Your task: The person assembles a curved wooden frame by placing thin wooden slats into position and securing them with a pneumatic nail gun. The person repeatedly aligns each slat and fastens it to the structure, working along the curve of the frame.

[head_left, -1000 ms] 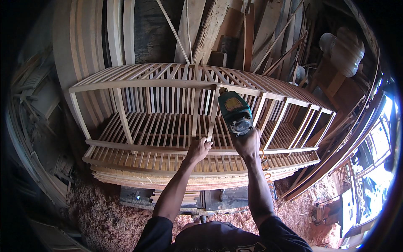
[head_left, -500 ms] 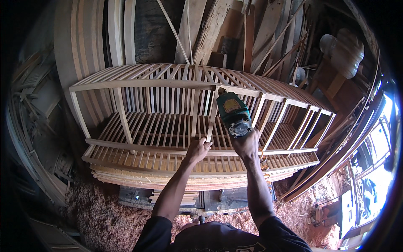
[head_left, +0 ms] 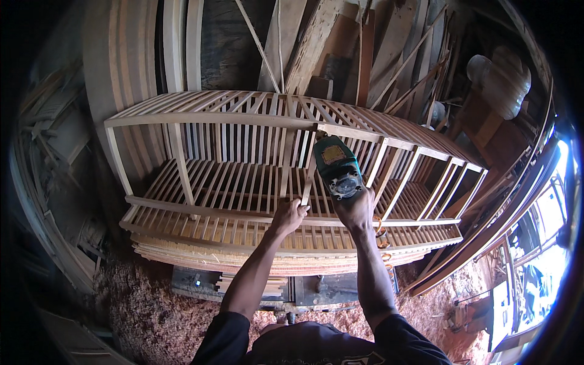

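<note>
A long slatted wooden frame (head_left: 201, 118) lies across in front of me, with rails, uprights and many thin slats. My right hand (head_left: 355, 210) is wrapped round the handle of a green nail gun (head_left: 338, 159). Its nose meets the upper rail, at the top of an upright slat (head_left: 309, 176) near the middle. Closed fingers of my left hand (head_left: 289, 216) pinch the lower end of this upright, just at the lower rail (head_left: 243, 216). An orange coiled air hose (head_left: 381, 234) hangs below my right hand.
The frame rests on stacked boards (head_left: 274, 263) over a dark bench (head_left: 310, 292). Wood shavings (head_left: 158, 322) cover the floor. Tall planks (head_left: 121, 73) lean behind, and more timber is piled at left. Clear plastic-wrapped bundles (head_left: 505, 82) sit at the back right.
The whole view has shifted very slightly. Both hands keep their grips, and the nail gun's nose remains at the upper rail.
</note>
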The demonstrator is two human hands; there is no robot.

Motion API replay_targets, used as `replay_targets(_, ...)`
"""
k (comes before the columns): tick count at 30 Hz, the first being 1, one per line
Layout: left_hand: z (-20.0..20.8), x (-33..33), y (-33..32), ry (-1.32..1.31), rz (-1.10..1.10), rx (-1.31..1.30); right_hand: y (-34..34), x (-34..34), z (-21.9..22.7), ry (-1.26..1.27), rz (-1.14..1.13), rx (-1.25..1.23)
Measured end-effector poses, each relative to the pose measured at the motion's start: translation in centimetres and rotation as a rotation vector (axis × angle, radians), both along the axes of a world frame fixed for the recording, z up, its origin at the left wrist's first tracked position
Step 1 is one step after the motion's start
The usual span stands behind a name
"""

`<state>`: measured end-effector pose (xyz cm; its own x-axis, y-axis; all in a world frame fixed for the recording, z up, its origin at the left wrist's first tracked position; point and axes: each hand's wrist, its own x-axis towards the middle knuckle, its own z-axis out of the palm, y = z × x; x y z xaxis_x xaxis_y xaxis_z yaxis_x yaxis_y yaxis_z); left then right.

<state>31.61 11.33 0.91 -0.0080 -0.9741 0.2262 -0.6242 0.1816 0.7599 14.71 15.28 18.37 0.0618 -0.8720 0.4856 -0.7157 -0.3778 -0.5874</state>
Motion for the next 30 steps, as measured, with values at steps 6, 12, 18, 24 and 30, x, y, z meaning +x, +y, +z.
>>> replay_targets(6,0.77,-0.03,0.18,-0.019,0.002,0.057,-0.01,0.18,0.07,-0.012,0.048,-0.048)
replay_targets(12,0.53,-0.07,0.24,-0.018,0.005,0.062,0.19,0.41,0.15,0.0,0.038,-0.028)
replay_targets(18,0.33,-0.14,0.13,-0.016,0.01,0.009,0.35,0.33,0.18,-0.036,0.052,-0.046)
replay_targets(24,0.35,-0.1,0.02,-0.063,0.004,0.074,0.14,0.28,-0.12,-0.039,0.08,-0.105)
replay_targets(30,0.04,-0.03,-0.02,-0.019,-0.004,0.057,0.16,0.26,-0.2,-0.048,0.075,-0.058)
